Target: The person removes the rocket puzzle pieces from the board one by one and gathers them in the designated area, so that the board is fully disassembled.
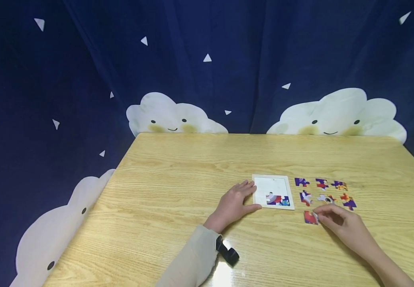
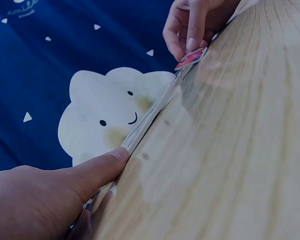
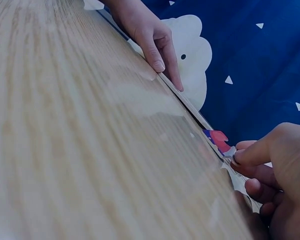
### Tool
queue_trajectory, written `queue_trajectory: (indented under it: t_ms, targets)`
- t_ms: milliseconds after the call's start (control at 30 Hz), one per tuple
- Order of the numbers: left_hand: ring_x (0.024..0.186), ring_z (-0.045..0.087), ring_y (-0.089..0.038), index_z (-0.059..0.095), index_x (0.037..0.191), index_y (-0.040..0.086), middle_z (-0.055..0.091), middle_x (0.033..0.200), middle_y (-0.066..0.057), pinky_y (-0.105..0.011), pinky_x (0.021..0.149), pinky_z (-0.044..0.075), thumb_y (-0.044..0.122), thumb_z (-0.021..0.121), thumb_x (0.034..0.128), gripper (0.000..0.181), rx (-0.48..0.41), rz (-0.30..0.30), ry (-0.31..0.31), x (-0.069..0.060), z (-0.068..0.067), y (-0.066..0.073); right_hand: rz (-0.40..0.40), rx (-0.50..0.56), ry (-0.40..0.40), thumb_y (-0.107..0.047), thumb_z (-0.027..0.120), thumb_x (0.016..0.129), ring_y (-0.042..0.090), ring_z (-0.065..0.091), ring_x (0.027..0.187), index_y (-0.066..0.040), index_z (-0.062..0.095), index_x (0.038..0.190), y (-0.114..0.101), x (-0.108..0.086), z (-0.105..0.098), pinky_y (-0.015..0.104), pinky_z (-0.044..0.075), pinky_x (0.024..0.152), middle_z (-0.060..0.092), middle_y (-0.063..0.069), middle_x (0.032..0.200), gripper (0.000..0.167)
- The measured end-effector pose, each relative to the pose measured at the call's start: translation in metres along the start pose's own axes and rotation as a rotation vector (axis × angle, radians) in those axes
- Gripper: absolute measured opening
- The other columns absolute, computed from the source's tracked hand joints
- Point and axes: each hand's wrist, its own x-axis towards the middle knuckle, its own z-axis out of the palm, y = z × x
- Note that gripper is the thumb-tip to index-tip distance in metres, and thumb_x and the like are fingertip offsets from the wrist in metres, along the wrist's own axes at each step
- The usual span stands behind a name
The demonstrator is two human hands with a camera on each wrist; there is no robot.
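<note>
A white puzzle tray (image 1: 272, 184) lies on the table, with joined purple, red and blue pieces (image 1: 278, 200) along its lower right part. My left hand (image 1: 233, 203) rests at the tray's left side, thumb by the lower corner and fingers extended along the edge. The left wrist view shows that thumb (image 2: 102, 170) lying against the edge. Between thumb and fingertips my right hand (image 1: 346, 227) pinches a red and purple puzzle piece (image 1: 310, 217) by its right side. In the right wrist view, this piece (image 3: 219, 140) is held slightly tilted.
Several loose puzzle pieces lie right of the tray in two rows, among them a purple one (image 1: 301, 182) and an orange and purple one (image 1: 348, 201). The wooden table (image 1: 178, 167) meets a dark blue curtain (image 1: 178, 71) printed with clouds at its back edge.
</note>
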Motion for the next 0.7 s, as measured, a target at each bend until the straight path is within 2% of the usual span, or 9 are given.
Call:
queue_trajectory:
  t_ms: [233,367,567,700]
  targets:
    - [0.144,0.041,-0.017,0.055,0.140,0.016,0.048,0.151,0.001,-0.034,0.118,0.038,0.052,0.063,0.0901,0.062,0.010,-0.003,-0.003,0.0009,0.0002,0.0001,-0.016,0.019,-0.010,-0.008,0.069,0.090,-0.021,0.055,0.091,-0.017,0.072,0.101,0.0005,0.0017,0.0000,0.000,0.045,0.075,0.067,-0.025,0.099,0.014]
    - [0.144,0.041,-0.017,0.055,0.140,0.016,0.048,0.151,0.001,-0.035,0.118,0.038,0.052,0.063,0.0900,0.062,0.005,-0.003,-0.004,0.0012,0.0004,-0.0001,-0.021,0.019,-0.008,-0.008,0.070,0.090,-0.021,0.055,0.091,-0.018,0.072,0.100,0.0002,0.0023,0.0001,-0.001,0.045,0.075,0.068,-0.024,0.097,0.014]
    - [0.144,0.041,-0.017,0.055,0.140,0.015,0.048,0.151,0.001,-0.034,0.119,0.037,0.052,0.063,0.0901,0.063,0.002,-0.004,-0.007,0.0007,-0.0003,-0.0003,-0.031,-0.008,0.021,-0.009,0.073,0.087,-0.018,0.055,0.086,-0.019,0.072,0.098,-0.0021,0.0039,0.0009,0.001,0.044,0.072,0.066,-0.027,0.095,0.015]
    - [0.144,0.040,-0.017,0.054,0.141,0.016,0.047,0.151,0.001,-0.035,0.119,0.037,0.052,0.063,0.0901,0.063,-0.001,-0.010,-0.012,0.0009,-0.0007,-0.0007,-0.054,-0.011,0.044,-0.007,0.075,0.084,-0.011,0.055,0.077,-0.018,0.072,0.097,-0.0035,0.0072,0.0048,0.007,0.044,0.064,0.066,-0.024,0.094,0.018]
